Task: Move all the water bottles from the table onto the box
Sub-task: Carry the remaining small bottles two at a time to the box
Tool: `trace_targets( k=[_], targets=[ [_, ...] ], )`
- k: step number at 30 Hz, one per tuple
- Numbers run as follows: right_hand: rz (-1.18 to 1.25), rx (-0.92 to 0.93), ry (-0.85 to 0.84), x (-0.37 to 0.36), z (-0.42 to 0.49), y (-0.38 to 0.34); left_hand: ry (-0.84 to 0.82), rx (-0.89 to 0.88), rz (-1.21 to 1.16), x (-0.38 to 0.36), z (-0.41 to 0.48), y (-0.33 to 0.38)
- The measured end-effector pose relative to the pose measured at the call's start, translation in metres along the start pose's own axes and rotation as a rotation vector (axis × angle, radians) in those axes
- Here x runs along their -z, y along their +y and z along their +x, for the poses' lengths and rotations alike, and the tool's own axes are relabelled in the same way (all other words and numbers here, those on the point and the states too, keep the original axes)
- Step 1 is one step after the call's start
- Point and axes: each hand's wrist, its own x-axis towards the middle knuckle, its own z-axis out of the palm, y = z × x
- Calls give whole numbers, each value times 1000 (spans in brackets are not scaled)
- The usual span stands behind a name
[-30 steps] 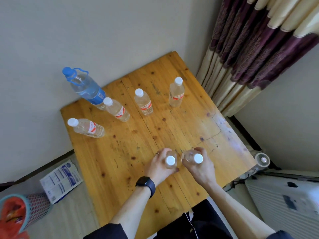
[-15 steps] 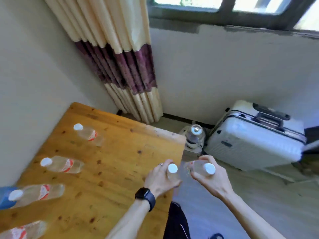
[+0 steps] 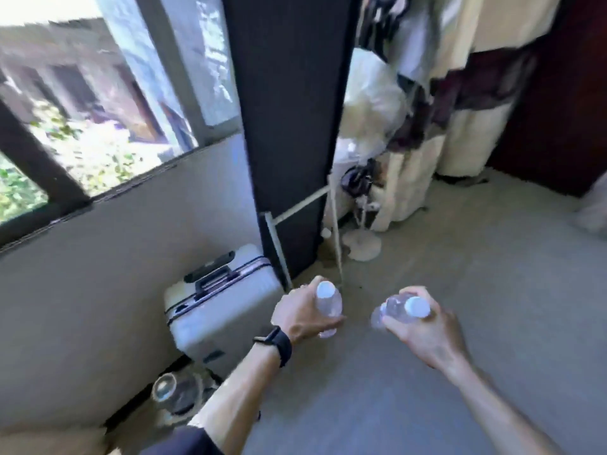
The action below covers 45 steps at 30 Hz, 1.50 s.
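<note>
My left hand grips a small clear water bottle with a white cap, held upright over the floor. My right hand grips a second clear bottle with a white cap, tilted with its cap toward me. Both hands are out in front of me at about the same height, a little apart. The table and the other bottles are out of view. No box shows in this blurred frame.
A white hard suitcase stands against the wall at the left, under the window. A small glass-topped appliance sits on the floor near it. A dark pillar, hanging curtains and a white fan base lie ahead. Grey floor spreads to the right.
Both hands lifted a bottle off the table and carried it away. My view swung right: the table and remaining bottles have left the frame, and the suitcase is now at the left.
</note>
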Motion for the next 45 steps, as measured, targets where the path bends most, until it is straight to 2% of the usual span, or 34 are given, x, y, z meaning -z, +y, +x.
trace_targets(
  k=[4, 9, 15, 22, 29, 36, 45],
  targets=[
    [30, -137, 205, 101, 34, 41, -27, -186, -24, -15, 86, 127],
    [91, -267, 406, 192, 67, 86, -94, -372, -125, -42, 181, 252],
    [121, -376, 549, 276, 145, 126, -183, -541, -72, -76, 286, 378],
    [47, -439, 665, 361, 245, 152, -275, -634, -58, -104, 404, 484],
    [-4, -534, 713, 436, 323, 208, -367, -674, 1, -164, 499, 583],
    [-14, -504, 753, 535, 436, 292, -428, -715, 74, -240, 589, 706],
    [-26, -509, 685, 677, 578, 371, -426, -720, 86, -292, 701, 853]
  ],
)
